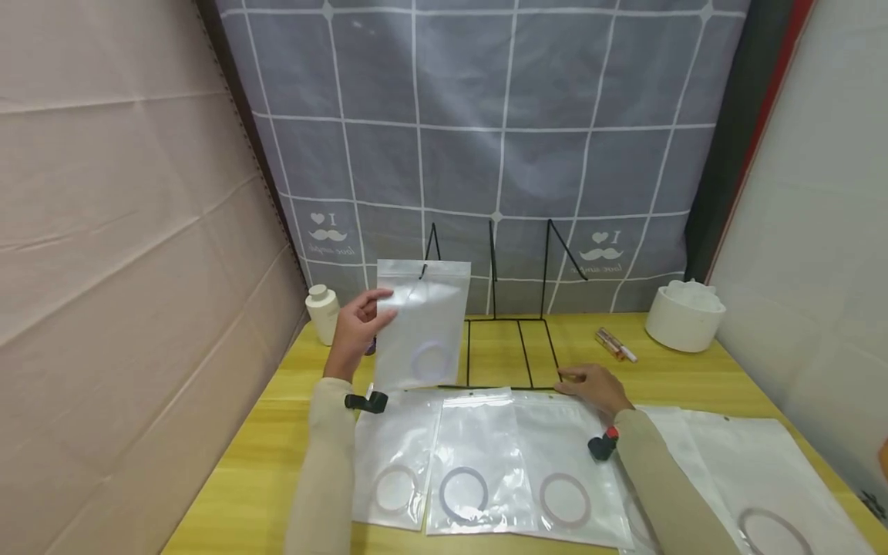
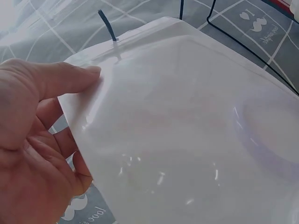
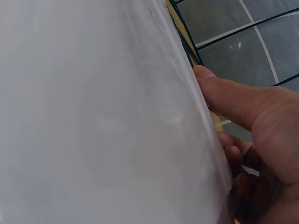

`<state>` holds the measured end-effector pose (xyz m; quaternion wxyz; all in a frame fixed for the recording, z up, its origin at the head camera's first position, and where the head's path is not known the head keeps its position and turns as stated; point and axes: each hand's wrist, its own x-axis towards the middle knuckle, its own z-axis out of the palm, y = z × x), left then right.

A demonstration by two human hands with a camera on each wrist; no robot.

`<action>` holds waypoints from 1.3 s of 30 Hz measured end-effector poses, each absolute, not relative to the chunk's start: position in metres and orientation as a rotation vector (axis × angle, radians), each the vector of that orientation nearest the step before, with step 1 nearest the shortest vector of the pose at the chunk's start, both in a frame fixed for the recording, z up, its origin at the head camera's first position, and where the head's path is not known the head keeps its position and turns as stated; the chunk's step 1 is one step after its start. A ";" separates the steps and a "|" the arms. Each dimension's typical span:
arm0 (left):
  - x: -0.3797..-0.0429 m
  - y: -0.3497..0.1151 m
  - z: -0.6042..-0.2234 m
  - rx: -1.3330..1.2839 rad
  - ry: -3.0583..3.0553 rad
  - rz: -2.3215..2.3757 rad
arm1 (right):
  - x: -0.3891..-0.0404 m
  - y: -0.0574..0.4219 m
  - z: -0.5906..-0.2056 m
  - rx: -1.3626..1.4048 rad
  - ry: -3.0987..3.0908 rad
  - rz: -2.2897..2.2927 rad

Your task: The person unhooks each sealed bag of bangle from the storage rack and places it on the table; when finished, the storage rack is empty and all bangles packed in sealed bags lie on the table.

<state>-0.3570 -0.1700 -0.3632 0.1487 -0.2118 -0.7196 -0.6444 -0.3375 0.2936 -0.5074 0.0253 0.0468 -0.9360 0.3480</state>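
Note:
My left hand (image 1: 359,324) pinches the left edge of a white zip bag (image 1: 416,316), thumb in front and fingers behind. A pale purple ring (image 2: 261,135) shows through the bag's lower part. Near the top edge, a dark hook tip (image 2: 108,27) pokes out through the bag, which hangs upright at the left of a black wire rack (image 1: 494,319). My right hand (image 1: 595,388) holds the rack's front right corner, its thumb (image 3: 224,93) against the wire and its fingers curled, partly hidden behind the edge of a white bag lying flat (image 3: 117,116).
Several white bags with rings, among them a middle bag (image 1: 479,439), lie along the table's front. A white bottle (image 1: 322,312) stands at the back left. At the right are small tubes (image 1: 614,344) and a white round container (image 1: 685,316). A grey checked cloth (image 1: 458,162) hangs behind.

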 end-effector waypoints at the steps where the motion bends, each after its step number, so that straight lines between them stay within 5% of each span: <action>1: -0.354 -0.171 -0.363 -0.613 -2.073 -1.847 | -0.338 0.293 -0.508 0.140 -2.896 1.081; 19: -0.297 -0.189 -0.357 -0.733 -1.994 -1.824 | -0.337 0.293 -0.517 0.107 -2.902 1.077; 27: -0.269 -0.248 -0.372 -0.699 -1.871 -2.162 | -0.343 0.292 -0.508 0.149 -2.870 1.053; 39: -0.286 -0.327 -0.463 -0.103 -2.580 -2.096 | -0.344 0.295 -0.512 0.158 -2.883 1.022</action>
